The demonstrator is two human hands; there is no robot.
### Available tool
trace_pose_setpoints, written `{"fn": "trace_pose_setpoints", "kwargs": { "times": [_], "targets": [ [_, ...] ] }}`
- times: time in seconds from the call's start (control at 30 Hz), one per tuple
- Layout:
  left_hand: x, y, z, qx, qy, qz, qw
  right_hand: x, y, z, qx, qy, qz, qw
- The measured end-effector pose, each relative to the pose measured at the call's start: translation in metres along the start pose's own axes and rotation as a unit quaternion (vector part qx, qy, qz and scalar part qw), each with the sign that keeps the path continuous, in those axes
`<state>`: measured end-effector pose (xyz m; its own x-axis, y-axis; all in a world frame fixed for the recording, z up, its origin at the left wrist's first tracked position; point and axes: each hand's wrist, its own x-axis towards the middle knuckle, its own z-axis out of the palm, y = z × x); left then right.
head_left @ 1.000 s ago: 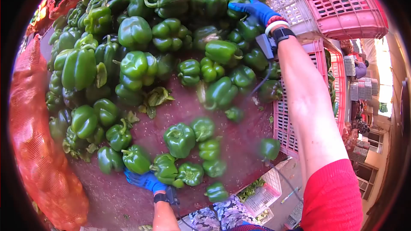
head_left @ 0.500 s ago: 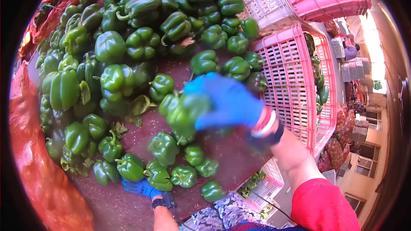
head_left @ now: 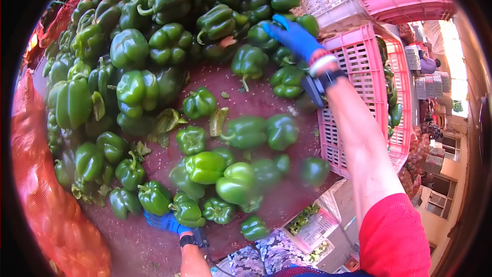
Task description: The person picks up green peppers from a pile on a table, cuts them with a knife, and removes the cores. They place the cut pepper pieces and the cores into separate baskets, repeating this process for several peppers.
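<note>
At the far left a red mesh sack (head_left: 56, 195) is seen, then the big heap of green peppers (head_left: 130, 48); below, the blue-gloved left hand (head_left: 166, 222) is tucked against peppers, fingers half hidden, grip not to be told; across the table (head_left: 146, 246) loose peppers (head_left: 236, 182) are scattered; now the right hand (head_left: 300, 41), fingers stretched over a pepper (head_left: 260, 38), its grip unclear, is seen near a pink crate (head_left: 359, 54)
</note>
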<state>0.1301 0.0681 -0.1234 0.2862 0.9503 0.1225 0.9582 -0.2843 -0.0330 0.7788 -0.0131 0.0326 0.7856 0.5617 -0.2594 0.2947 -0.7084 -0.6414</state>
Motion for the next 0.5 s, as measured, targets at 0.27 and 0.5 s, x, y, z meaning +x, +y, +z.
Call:
{"fn": "trace_pose_setpoints", "kwargs": {
  "times": [0.27, 0.5],
  "targets": [
    [-0.004, 0.003, -0.002, 0.000, -0.007, 0.016, 1.000, -0.034, -0.049, 0.087, -0.326, -0.011, 0.009, 0.945],
    [-0.011, 0.004, -0.003, 0.001, -0.013, 0.027, 1.000, -0.187, -0.067, 0.151, -0.066, -0.118, -0.027, 0.991]
  ]
}}
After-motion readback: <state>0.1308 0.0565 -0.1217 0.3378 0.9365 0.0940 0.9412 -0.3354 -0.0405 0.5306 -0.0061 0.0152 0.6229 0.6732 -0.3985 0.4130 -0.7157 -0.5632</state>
